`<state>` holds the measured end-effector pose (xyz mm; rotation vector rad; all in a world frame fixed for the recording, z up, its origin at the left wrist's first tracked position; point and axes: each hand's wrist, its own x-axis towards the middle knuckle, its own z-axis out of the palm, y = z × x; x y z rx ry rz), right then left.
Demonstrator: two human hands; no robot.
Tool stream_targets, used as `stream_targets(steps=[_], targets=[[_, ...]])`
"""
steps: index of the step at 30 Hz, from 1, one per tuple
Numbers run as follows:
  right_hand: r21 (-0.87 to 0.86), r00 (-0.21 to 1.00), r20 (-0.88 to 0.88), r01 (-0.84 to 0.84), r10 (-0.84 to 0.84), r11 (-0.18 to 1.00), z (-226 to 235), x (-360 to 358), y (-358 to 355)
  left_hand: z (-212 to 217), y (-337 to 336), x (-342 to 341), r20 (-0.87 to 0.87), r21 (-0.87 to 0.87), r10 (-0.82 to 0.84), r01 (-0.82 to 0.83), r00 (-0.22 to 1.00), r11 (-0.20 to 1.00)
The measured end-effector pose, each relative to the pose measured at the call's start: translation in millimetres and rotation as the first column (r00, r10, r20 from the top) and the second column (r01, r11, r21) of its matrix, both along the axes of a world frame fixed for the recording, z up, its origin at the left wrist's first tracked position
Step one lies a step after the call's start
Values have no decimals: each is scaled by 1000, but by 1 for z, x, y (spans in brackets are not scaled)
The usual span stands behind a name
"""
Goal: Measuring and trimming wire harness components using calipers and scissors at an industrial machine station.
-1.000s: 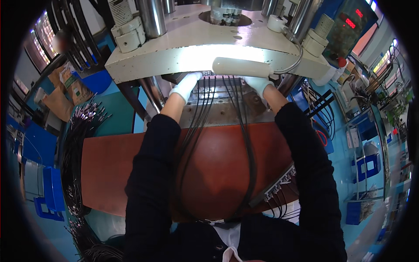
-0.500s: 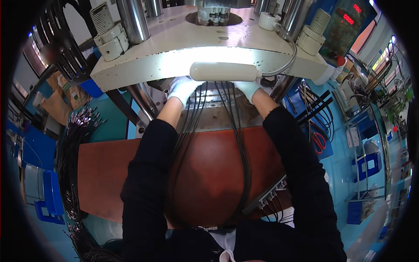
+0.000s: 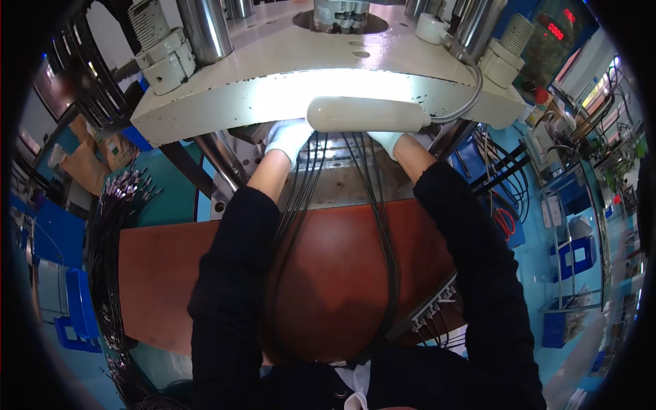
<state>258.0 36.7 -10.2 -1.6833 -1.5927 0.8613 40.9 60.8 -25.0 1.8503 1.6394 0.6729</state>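
Both my arms reach forward under the cream press plate (image 3: 225,106). My left hand (image 3: 288,139), in a white glove, is at the far ends of several black cables (image 3: 311,178); its fingers are hidden behind the plate edge and lamp. My right hand (image 3: 387,141), also gloved in white, is beside the right bundle of cables, with its fingers hidden behind the white tube lamp (image 3: 365,115). The cables run back toward me over the metal press bed (image 3: 342,183) and the reddish-brown board (image 3: 335,253). What the fingers hold, if anything, cannot be seen.
A grey strip with cable ends (image 3: 430,311) lies on the board by my right forearm. Red-handled scissors (image 3: 504,223) lie further right. A large bundle of black cables (image 3: 102,273) hangs at the left. Steel press columns (image 3: 224,160) flank the bed.
The view has shifted slightly, so the press and lamp sit a little differently in the picture. My hands stay at about the same place under the plate.
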Motion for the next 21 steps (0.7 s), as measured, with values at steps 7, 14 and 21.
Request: stream_targets(steps=[7,14,21], targets=[[146,988,-150,63,-41,987,28,4,-39,18,-30,-7,-6,119,83,-82,997,990],[369,803,591,-179,-81,912,34,3,-74,-5,-73,-18,-128,602,28,55,991,796],[365,783,619,-211,-66,907,34,-7,-96,15,-89,-32,-403,413,-251,419,880,809]])
